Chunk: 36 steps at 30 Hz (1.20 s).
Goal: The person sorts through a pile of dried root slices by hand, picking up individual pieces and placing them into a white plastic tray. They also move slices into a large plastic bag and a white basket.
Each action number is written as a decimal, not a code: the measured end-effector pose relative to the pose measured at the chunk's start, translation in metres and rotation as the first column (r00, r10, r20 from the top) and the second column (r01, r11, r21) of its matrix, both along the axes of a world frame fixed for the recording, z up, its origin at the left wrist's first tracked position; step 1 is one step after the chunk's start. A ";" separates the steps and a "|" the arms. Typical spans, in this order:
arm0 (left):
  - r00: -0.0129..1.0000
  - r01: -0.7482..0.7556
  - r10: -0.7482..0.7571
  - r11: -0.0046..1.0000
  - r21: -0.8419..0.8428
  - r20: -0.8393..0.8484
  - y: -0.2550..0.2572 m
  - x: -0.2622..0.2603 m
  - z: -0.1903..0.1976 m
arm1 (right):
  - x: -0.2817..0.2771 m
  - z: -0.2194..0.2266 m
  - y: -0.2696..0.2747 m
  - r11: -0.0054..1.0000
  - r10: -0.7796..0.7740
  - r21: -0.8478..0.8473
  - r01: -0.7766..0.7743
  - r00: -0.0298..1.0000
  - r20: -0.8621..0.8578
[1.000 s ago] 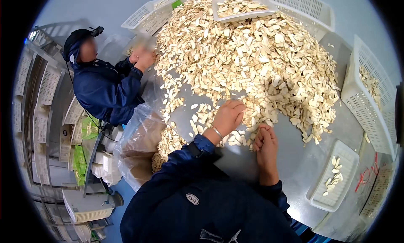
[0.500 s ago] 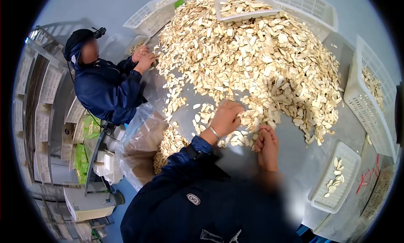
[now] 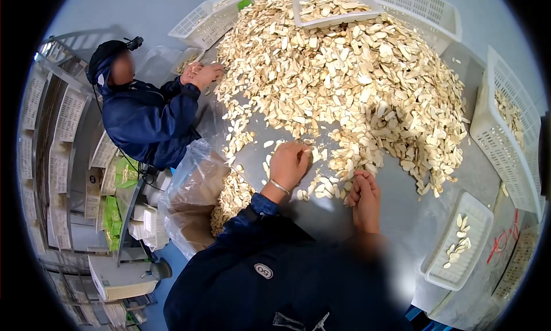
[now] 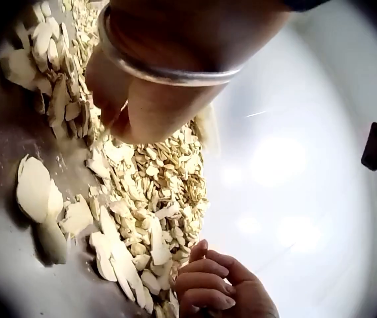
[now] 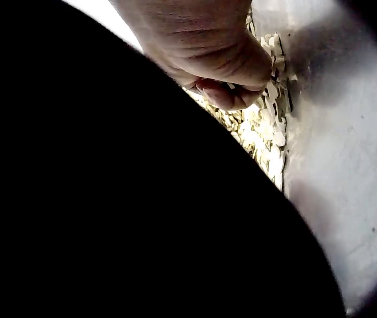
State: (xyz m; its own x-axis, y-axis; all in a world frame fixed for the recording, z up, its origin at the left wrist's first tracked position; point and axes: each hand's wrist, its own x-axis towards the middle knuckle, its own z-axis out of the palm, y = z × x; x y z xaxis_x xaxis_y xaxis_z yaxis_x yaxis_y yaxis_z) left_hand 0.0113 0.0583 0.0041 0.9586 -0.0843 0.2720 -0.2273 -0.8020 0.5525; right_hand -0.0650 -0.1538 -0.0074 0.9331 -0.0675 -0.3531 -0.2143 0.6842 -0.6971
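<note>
A large heap of pale, flat dried slices [image 3: 333,73] covers much of the steel table [image 3: 321,216]. At its near edge, my left hand [image 3: 288,164] is bent over a few loose slices [image 3: 324,187], thumb and forefinger together at the tips; in the left wrist view a pale sliver shows between them. My right hand [image 3: 364,202] is beside the same loose slices, its fingers curled in. The left wrist view shows the curled fingers of that right hand [image 4: 218,288] close to the heap; I cannot tell whether a slice lies within them.
A shallow white tray [image 3: 458,268] with several slices sits at the right. White slotted crates [image 3: 499,141] stand around the table. A plastic-lined bag [image 3: 189,199] of slices is at the left, near another person [image 3: 146,113] working at the heap. Red cord [image 3: 505,242] lies by the tray.
My left hand has drawn back to the left from the heap, its fingertips coming together. My right hand stays almost still. The other person's hand shifts slightly toward the heap.
</note>
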 end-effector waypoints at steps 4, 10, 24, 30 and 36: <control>0.978 0.121 -0.135 0.988 0.097 0.158 0.002 0.007 -0.010 | 0.000 -0.003 0.002 1.000 0.007 -0.008 -0.007 1.000 0.017; 0.955 0.267 -0.278 0.957 0.111 0.103 -0.020 0.006 -0.014 | 0.000 -0.002 -0.002 1.000 0.012 -0.015 -0.012 1.000 0.005; 1.000 0.004 -0.009 0.978 -0.211 -0.023 0.013 0.004 -0.024 | 0.000 -0.001 0.001 1.000 0.025 -0.017 -0.025 1.000 -0.018; 0.998 0.053 -0.056 0.994 -0.094 -0.024 0.012 0.004 -0.021 | 0.000 0.001 0.000 1.000 0.001 -0.019 -0.001 1.000 -0.007; 0.840 0.527 -0.522 0.850 0.003 0.147 -0.030 0.001 -0.010 | 0.000 0.003 0.001 0.999 -0.040 -0.015 0.040 0.999 -0.002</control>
